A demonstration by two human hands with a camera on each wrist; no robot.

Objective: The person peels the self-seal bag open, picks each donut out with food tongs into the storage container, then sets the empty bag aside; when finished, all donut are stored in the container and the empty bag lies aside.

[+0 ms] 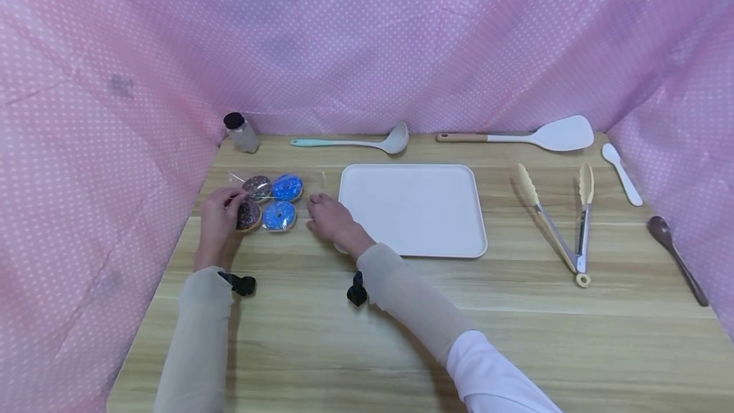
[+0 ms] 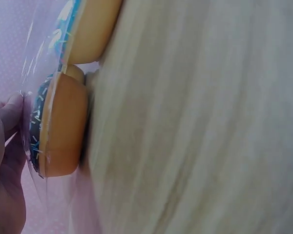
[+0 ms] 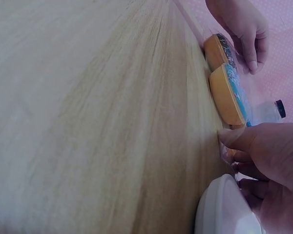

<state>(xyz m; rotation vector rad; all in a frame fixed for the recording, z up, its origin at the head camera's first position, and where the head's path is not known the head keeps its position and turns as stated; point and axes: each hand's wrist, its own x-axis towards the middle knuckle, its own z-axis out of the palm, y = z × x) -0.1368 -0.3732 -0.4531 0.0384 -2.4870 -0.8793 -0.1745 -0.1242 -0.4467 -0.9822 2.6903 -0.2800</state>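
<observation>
Pink dotted cloth walled in a pale wooden table point(image 1: 401, 311), seen from the head camera I was watching remotely. On its left side lay a clear bag of four doughnuts point(image 1: 269, 201), two with chocolate icing and two with blue, set two by two, flat, icing upward. As I judged it, the bag's long axis ran left to right, from the table's edge towards the white tray point(image 1: 413, 209) just beside it.

My left hand point(image 1: 220, 214) pinched the film at the bag's left end, fingertips curled on it by a chocolate doughnut. My right hand point(image 1: 329, 217) held the right end of the film between thumb and curled fingers, next to the tray's rim.

By my reckoning the work had barely begun: all four doughnuts lay wrapped, the tray held nothing, and the tongs point(image 1: 559, 222) lay untouched well to the right.
</observation>
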